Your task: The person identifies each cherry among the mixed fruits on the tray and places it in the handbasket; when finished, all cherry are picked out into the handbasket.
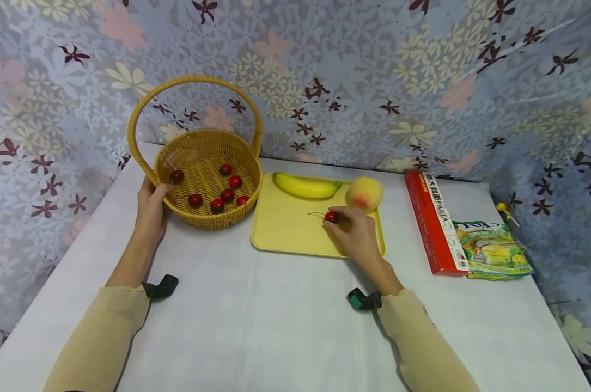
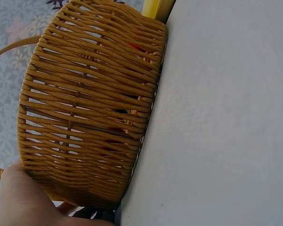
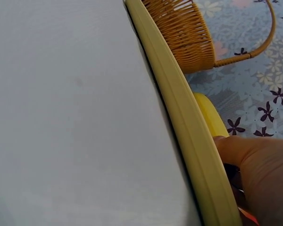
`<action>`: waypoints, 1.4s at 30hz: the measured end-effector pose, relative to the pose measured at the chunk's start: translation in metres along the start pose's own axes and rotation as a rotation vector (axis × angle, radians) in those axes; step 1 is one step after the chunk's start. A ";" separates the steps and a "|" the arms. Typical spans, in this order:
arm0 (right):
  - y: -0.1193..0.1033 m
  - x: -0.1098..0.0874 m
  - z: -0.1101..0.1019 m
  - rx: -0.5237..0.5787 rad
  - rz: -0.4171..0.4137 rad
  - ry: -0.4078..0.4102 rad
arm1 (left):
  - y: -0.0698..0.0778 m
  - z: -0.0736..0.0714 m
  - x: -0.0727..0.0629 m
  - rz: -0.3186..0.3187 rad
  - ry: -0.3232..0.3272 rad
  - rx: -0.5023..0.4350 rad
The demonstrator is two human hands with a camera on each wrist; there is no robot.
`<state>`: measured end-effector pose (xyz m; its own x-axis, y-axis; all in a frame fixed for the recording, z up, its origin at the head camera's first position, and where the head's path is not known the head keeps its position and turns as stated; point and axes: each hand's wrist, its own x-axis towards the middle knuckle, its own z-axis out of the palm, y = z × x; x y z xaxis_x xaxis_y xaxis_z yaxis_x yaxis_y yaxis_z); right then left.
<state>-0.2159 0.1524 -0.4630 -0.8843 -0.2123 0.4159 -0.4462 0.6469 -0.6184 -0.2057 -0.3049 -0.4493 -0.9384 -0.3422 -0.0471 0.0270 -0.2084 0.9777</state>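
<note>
My left hand (image 1: 151, 204) grips the left side of a woven basket (image 1: 212, 220) by its rim, with the thumb over the edge. Several red cherries (image 1: 195, 200) lie scattered on the basket's floor. Over the yellow tray (image 1: 282, 231), my right hand (image 1: 358, 235) pinches a cherry (image 1: 330, 216) between thumb and fingers, its thin stem pointing left. A banana (image 1: 307, 187) lies along the tray's back edge, and a peach (image 1: 366, 194) sits at the back right corner, just behind the right hand. In the right wrist view the cherry is hidden.
Right of the tray lies a red and white pasta box (image 1: 437, 223), with a green and yellow packet (image 1: 491, 250) beside it. The basket's tall handle (image 1: 194, 79) arches upward. A flower-patterned cloth (image 1: 354, 81) hangs behind the white table (image 1: 256, 321).
</note>
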 end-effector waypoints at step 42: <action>-0.134 0.098 0.060 0.243 -0.202 -0.089 | 0.000 0.000 -0.002 0.012 -0.004 0.021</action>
<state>-0.2508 0.0005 -0.3797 -0.7781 -0.3886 0.4936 -0.6245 0.3939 -0.6744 -0.2035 -0.3047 -0.4491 -0.9395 -0.3408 -0.0340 0.0315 -0.1847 0.9823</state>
